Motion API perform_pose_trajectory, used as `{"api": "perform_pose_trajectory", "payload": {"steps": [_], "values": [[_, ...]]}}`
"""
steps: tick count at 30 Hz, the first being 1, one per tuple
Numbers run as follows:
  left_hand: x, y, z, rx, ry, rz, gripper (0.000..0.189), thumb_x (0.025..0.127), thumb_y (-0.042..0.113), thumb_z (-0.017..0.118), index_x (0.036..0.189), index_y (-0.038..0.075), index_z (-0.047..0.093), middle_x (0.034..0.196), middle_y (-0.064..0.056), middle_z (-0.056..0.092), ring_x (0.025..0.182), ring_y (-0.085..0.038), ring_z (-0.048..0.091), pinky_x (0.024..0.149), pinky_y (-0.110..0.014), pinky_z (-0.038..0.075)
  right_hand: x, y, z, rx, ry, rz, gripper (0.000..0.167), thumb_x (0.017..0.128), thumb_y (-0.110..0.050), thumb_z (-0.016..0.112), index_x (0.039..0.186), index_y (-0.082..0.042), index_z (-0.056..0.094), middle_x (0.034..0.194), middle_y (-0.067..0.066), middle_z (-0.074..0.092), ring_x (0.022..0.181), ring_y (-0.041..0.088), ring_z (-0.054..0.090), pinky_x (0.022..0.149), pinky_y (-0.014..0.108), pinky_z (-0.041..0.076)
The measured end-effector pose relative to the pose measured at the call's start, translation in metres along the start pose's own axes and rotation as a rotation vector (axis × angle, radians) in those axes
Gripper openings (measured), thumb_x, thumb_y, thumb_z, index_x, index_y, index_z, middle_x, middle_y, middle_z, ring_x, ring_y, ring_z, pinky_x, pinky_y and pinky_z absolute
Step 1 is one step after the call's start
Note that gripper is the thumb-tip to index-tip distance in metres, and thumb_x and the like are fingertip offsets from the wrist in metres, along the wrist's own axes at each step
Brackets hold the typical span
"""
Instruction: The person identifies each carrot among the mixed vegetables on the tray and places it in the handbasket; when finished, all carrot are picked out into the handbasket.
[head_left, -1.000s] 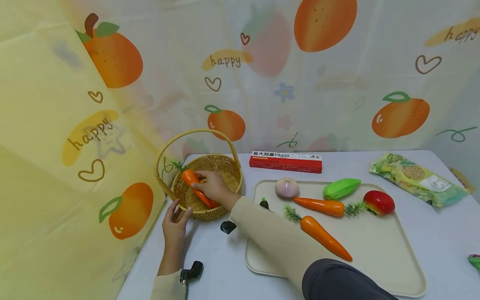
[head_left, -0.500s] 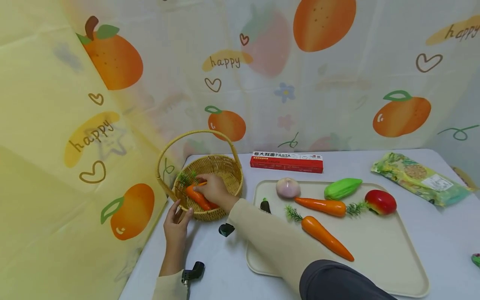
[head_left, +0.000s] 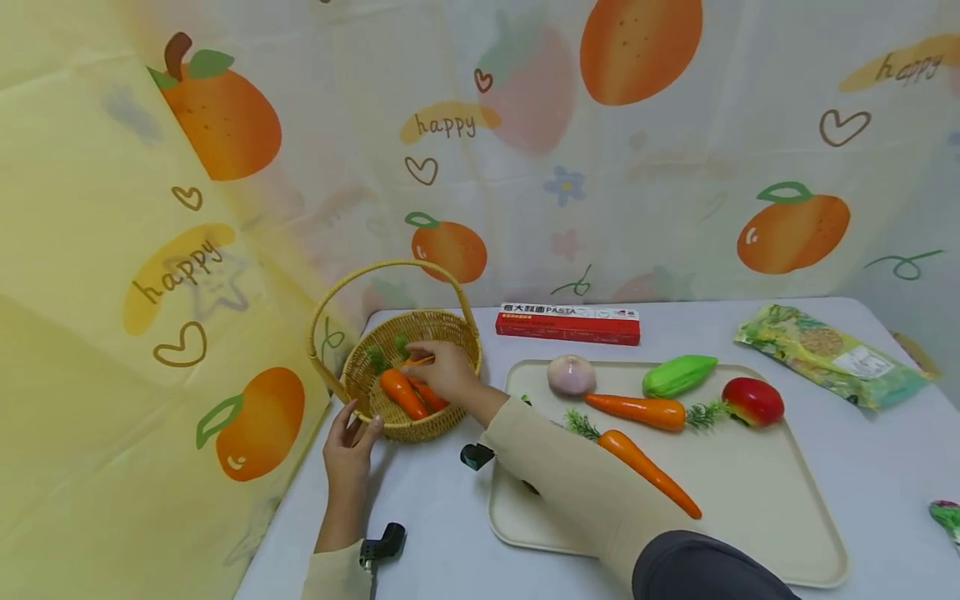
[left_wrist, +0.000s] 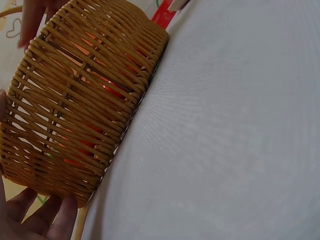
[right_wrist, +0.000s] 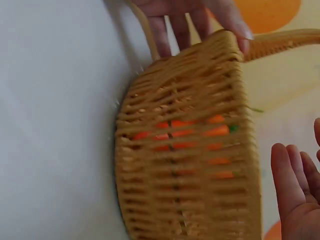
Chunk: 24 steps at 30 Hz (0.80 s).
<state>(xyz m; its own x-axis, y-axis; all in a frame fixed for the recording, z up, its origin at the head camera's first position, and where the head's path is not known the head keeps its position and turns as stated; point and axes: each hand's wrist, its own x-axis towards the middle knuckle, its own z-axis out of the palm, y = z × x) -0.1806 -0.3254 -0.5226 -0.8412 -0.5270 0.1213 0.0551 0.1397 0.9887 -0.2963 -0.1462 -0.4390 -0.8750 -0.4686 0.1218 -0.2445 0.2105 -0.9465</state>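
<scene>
A wicker basket with a tall handle stands on the white table, tilted slightly in the head view. Two orange carrots with green tops lie inside it; orange also shows through its weave in both wrist views. My left hand grips the near left rim, thumb over the edge and fingers against the outer wall. Above the right part of the basket is my right hand; its fingers are extended and hold nothing.
Right of the basket, a cream tray bears two carrots, a purple-white bulb, a green vegetable and a red fruit. Behind are a red pasta box and a green-yellow bag. My right sleeve crosses the tray.
My right hand has lowered a carrot into the basket beside another one and let go of it, then shifted up and right. The left hand stays at the rim.
</scene>
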Motion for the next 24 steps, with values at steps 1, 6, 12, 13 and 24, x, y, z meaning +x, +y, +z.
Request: {"api": "perform_pose_trajectory", "payload": {"steps": [1,6,12,13,24], "values": [[0.0,-0.001,0.0,0.004,-0.001,-0.002,0.064,0.086,0.027,0.077,0.142,0.012,0.049,0.15,-0.002,0.04,0.13,-0.027,0.043,0.081,-0.01,0.046,-0.003,0.0,-0.005,0.029,-0.003,-0.005,0.04,0.09,-0.017,0.071,0.129,-0.01,0.063,0.115,0.008,0.066,0.089,0.011,0.064,0.071,0.022,0.054],[0.0,-0.002,0.0,0.018,-0.006,0.006,0.064,0.086,0.029,0.076,0.141,0.012,0.05,0.149,-0.002,0.041,0.129,-0.026,0.044,0.08,-0.009,0.046,-0.021,0.002,-0.028,0.111,0.005,0.004,0.042,0.09,-0.014,0.072,0.13,-0.007,0.062,0.113,0.012,0.065,0.086,0.013,0.065,0.07,0.028,0.057],[-0.002,0.003,-0.002,0.032,0.004,0.003,0.063,0.087,0.029,0.075,0.142,0.012,0.048,0.148,-0.002,0.041,0.129,-0.027,0.043,0.079,-0.008,0.045,-0.044,0.008,-0.048,0.112,0.042,0.004,0.043,0.089,-0.015,0.074,0.129,-0.008,0.062,0.109,0.009,0.067,0.087,0.014,0.065,0.073,0.033,0.057],[-0.002,0.003,-0.002,0.031,0.006,0.0,0.063,0.088,0.028,0.075,0.143,0.012,0.048,0.148,-0.003,0.041,0.129,-0.027,0.043,0.079,-0.007,0.045,-0.049,0.01,-0.052,0.119,0.041,0.0,0.043,0.088,-0.014,0.074,0.13,-0.007,0.062,0.109,0.009,0.067,0.088,0.015,0.065,0.073,0.033,0.057],[0.002,-0.001,0.0,-0.022,-0.01,-0.024,0.066,0.087,0.019,0.076,0.144,0.007,0.045,0.15,-0.008,0.038,0.132,-0.031,0.04,0.079,-0.008,0.046,-0.1,0.016,-0.104,-0.031,0.101,0.005,0.043,0.088,-0.019,0.074,0.13,-0.013,0.063,0.103,-0.002,0.068,0.089,0.015,0.064,0.072,0.027,0.056]]}}
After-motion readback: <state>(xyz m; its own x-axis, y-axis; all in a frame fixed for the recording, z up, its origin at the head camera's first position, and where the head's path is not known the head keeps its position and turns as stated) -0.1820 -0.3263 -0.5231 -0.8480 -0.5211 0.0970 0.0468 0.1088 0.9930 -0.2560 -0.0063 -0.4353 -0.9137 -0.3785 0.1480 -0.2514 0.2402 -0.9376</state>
